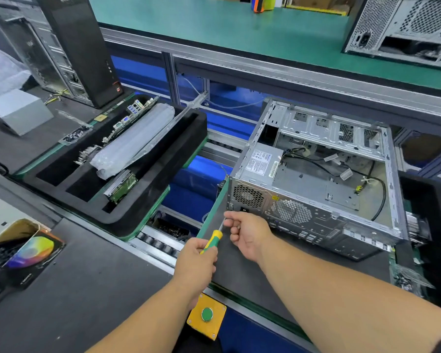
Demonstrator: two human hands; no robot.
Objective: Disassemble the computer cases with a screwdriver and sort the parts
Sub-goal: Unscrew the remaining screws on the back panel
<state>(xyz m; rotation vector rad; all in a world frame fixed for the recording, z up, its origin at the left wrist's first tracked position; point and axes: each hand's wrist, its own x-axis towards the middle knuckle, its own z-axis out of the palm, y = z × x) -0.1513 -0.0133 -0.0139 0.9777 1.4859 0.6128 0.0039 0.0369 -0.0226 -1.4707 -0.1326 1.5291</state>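
Left hand (197,261) grips a green-and-yellow screwdriver (212,239); right hand (247,234) fingers pinch its shaft and a small screw (238,227) beside the open computer case (313,174).

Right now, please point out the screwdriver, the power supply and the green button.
screwdriver (212,241): head view, on its yellow-green handle.
power supply (261,161): head view, on its label sticker.
green button (207,314): head view, on the round cap.
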